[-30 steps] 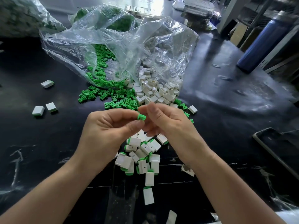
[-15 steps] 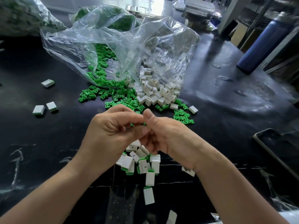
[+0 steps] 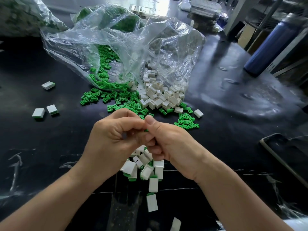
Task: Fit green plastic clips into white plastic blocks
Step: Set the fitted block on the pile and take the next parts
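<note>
My left hand (image 3: pixel 113 139) and my right hand (image 3: pixel 170 142) meet fingertip to fingertip above the black table, both curled around one small piece. Only a sliver of a green clip (image 3: pixel 146 130) shows between the fingers; any white block in the grip is hidden. Beneath the hands lies a heap of white blocks with green clips fitted (image 3: pixel 145 169). Farther back, loose green clips (image 3: pixel 116 99) and empty white blocks (image 3: pixel 160 97) spill from a clear plastic bag (image 3: pixel 126 47). A smaller clump of green clips (image 3: pixel 186 121) lies to the right.
Three fitted blocks lie apart at the left (image 3: pixel 48 85), (image 3: pixel 38 113), (image 3: pixel 52 109). A lone white block (image 3: pixel 198 113) sits right of the piles. A blue bottle (image 3: pixel 270 47) stands at the far right, a dark tray (image 3: pixel 286 152) at the right edge.
The green clip that stood out above my fingertips a second ago has sunk between the fingers. Both hands have dropped a little toward me and closed tighter together.
</note>
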A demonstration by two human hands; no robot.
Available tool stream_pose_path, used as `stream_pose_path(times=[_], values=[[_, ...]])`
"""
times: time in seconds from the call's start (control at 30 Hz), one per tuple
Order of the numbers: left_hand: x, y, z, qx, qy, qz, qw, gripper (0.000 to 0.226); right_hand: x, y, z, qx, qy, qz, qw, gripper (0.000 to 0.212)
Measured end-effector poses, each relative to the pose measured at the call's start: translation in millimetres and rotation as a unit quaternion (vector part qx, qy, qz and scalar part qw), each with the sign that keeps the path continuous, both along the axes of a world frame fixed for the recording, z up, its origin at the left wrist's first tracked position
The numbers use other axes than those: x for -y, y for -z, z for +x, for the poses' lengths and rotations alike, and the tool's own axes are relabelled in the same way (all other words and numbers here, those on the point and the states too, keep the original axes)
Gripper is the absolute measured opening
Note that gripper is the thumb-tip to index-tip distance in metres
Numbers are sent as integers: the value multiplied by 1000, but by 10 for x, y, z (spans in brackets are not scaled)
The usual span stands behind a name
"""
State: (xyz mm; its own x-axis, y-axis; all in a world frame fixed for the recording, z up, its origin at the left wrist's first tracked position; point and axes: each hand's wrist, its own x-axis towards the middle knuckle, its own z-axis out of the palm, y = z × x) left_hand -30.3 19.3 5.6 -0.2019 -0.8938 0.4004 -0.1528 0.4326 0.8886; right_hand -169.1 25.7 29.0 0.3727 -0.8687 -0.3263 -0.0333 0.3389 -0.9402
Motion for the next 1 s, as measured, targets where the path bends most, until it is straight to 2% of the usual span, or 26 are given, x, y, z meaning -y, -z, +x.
stream_pose_path(times=[0.2,0.33,0.43,0.57,0.77,0.9,1.0], values=[[-40,-24,-2,-47,1,-8,999,17,-35,-48,24,13,6,-21,1000,35],[-54,-15,-3,-34,-12,-15,999,13,-35,-40,42,-10,7,-30,999,35],[-49,-19,-13,-10,-23,-23,999,18,-35,-19,64,-13,0,-44,999,29],[-43,-39,9,8,-19,-32,999,21,-39,-2,65,-4,4,-48,999,33],[-33,-73,-27,-79,3,40,996,20,24,-58,-9,64,-30,37,997,34],[-36,-98,-18,-108,14,101,989,12,44,-57,-28,77,-22,53,995,32],[-33,-108,3,-136,29,155,978,17,58,-62,-38,86,-21,55,995,29]])
